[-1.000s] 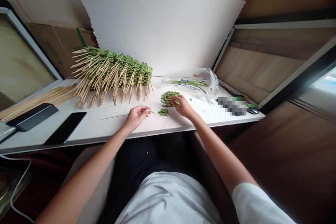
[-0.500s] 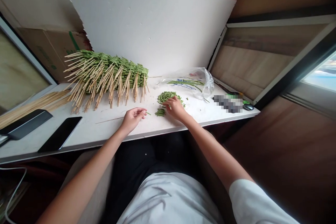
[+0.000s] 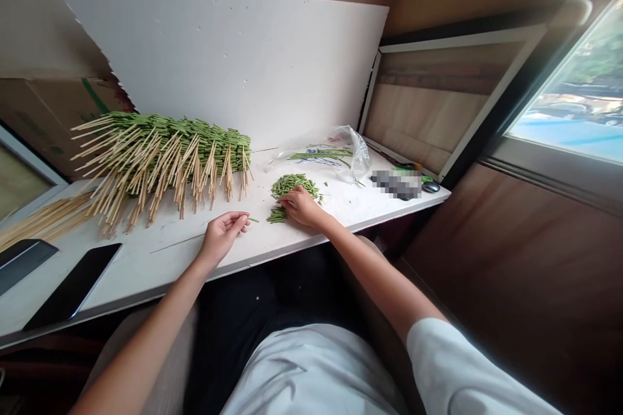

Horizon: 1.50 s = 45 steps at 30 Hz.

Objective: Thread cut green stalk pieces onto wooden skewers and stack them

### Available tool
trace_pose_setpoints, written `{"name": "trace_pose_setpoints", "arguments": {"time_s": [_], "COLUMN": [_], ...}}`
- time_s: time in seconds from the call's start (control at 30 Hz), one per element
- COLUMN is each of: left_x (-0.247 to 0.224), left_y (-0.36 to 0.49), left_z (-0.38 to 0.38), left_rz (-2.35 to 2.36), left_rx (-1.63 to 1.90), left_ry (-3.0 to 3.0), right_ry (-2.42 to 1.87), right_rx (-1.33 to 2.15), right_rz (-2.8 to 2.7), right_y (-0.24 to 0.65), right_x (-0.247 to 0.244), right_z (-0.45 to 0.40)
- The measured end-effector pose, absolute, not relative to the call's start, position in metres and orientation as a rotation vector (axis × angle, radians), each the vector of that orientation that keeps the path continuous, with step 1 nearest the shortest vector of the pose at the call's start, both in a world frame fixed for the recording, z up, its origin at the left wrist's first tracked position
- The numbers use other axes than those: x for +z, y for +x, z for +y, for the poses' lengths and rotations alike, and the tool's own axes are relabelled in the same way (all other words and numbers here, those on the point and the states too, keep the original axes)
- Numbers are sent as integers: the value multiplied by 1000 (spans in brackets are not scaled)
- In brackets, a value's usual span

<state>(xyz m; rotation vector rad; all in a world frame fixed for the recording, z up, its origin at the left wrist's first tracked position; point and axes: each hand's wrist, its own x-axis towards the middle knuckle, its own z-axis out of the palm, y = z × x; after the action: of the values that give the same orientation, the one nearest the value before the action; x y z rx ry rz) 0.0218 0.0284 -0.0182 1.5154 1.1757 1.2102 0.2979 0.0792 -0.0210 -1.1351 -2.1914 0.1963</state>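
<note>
My left hand (image 3: 224,237) pinches a thin stick (image 3: 178,243) that has a short green piece (image 3: 252,220) at its tip, just above the white table (image 3: 246,255). To its right, my right hand (image 3: 302,207) reaches down with fingers together at a small row of cut green pieces (image 3: 276,214). Whether it grips one is hidden. Right behind that row lies a loose heap of green pieces (image 3: 293,183). A big stack of green skewers (image 3: 180,136) stands at the left, its bare stick ends pointing forward.
Plain sticks (image 3: 43,220) and two dark devices, one a phone (image 3: 73,285), lie at the left. A clear plastic bag (image 3: 357,155) with long green stems sits behind the heap. A white board (image 3: 233,58) stands at the back. A blurred-out object (image 3: 396,184) lies at the right.
The view has swung right, so everything appears further left. My right hand has shifted from the heap toward the small row. My left hand keeps its hold on the stick.
</note>
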Motion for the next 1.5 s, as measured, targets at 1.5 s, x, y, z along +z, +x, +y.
{"name": "trace_pose_setpoints", "arguments": {"time_s": [1.5], "left_x": [7], "left_y": [-121], "left_z": [69], "left_rz": [1865], "left_rx": [580], "left_ry": [2146], "right_ry": [-1242], "right_rx": [451], "right_rz": [-1543], "right_y": [306], "right_x": [3], "right_z": [84]}}
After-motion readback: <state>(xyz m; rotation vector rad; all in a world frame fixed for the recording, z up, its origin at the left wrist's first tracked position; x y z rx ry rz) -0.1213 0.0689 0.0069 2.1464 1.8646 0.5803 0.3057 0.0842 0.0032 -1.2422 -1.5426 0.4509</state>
